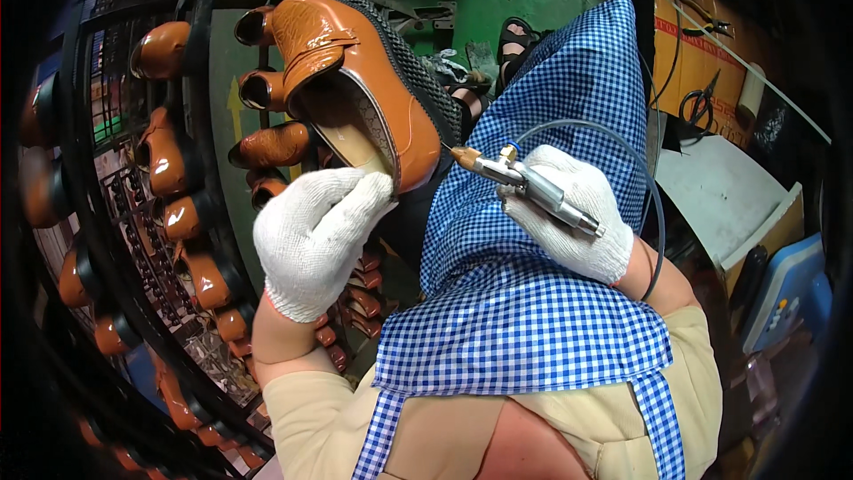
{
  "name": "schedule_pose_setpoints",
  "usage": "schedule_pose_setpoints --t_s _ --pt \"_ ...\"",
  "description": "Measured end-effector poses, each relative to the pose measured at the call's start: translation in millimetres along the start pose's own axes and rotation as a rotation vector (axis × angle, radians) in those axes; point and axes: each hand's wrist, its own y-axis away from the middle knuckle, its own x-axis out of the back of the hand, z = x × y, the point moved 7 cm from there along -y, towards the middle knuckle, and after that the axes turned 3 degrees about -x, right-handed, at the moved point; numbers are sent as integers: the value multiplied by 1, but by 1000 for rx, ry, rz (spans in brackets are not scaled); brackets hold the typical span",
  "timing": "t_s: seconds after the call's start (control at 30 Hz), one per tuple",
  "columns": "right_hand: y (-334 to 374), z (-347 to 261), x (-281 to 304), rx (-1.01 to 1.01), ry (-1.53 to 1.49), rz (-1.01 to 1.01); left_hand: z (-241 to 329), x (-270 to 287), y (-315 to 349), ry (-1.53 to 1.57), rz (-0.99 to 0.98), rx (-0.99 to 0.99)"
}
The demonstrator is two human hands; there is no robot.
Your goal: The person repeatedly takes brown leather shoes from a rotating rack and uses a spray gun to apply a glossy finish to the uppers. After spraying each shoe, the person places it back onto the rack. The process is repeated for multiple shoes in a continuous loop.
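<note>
A glossy tan-brown loafer (404,111) with a black textured sole is tilted up at the upper middle, its opening toward me. My left hand (315,227), in a white knit glove, pinches the loafer's heel edge, fingertips at the rim beside the pale insole (360,144). My right hand (577,209), gloved the same way, is wrapped round a silver handheld air tool (546,191) with a brownish tip and a brass fitting. The tip points at the loafer's heel side, close to it; whether it touches I cannot tell. A clear grey hose (635,150) curves from the tool past my right wrist.
A dark metal rack (69,125) on the left carries several tan-brown shoes (166,153). My blue checked apron (533,338) covers my lap. On the right are a cardboard box (702,63), black scissors (700,105), a white board (711,196) and a blue case (789,293).
</note>
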Motion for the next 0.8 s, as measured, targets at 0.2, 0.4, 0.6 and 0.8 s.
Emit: schedule_pose_setpoints --t_s 0.2,0.4,0.6,0.8 --pt "9 3 8 -30 -6 67 10 -1 -42 -182 -118 -194" --pt "2 -2 21 -28 92 146 8 -9 -78 -167 -59 -174" --pt "-28 6 36 30 132 314 -7 -18 -110 -200 68 -112" --pt "-70 21 44 49 83 410 -35 -23 -146 -284 167 -60"
